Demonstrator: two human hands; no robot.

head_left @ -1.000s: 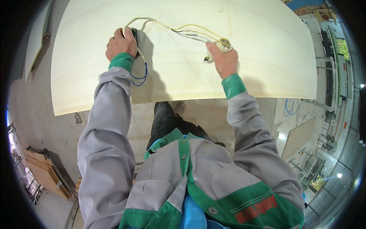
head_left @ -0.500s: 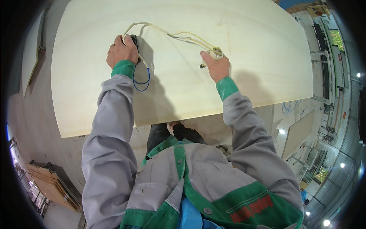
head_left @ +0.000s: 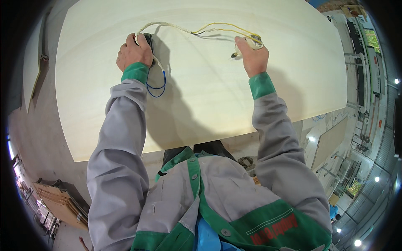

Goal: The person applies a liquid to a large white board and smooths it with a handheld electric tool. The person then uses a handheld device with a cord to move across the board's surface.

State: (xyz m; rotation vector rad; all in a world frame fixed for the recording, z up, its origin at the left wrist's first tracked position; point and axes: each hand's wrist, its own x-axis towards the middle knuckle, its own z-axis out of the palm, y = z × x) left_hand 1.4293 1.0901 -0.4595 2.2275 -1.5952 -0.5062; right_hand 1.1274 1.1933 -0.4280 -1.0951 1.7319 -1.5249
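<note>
My left hand [head_left: 135,54] is closed around a dark, flat object [head_left: 149,39] that shows only along its right side. A wire bundle [head_left: 167,24] wrapped in off-white tape runs from this hand toward the right and splits into yellow and dark wires. From beside the left wrist a thin blue wire loop [head_left: 157,95] hangs down over the board. My right hand [head_left: 254,58] is closed on a whitish rounded piece [head_left: 253,42] where the yellow wires end; its exact kind is hidden by the fingers. A small dark tip [head_left: 234,55] sticks out left of the thumb.
Under both hands lies a large pale board [head_left: 201,96], its near edge close to my body. Brown sheets [head_left: 63,205] lean at the lower left. Another panel [head_left: 331,140] stands at the right, with racks and equipment [head_left: 356,71] beyond.
My right hand has moved right and slightly away from me with the whitish piece, and the wires stretch farther across. The left hand has stayed nearly in place.
</note>
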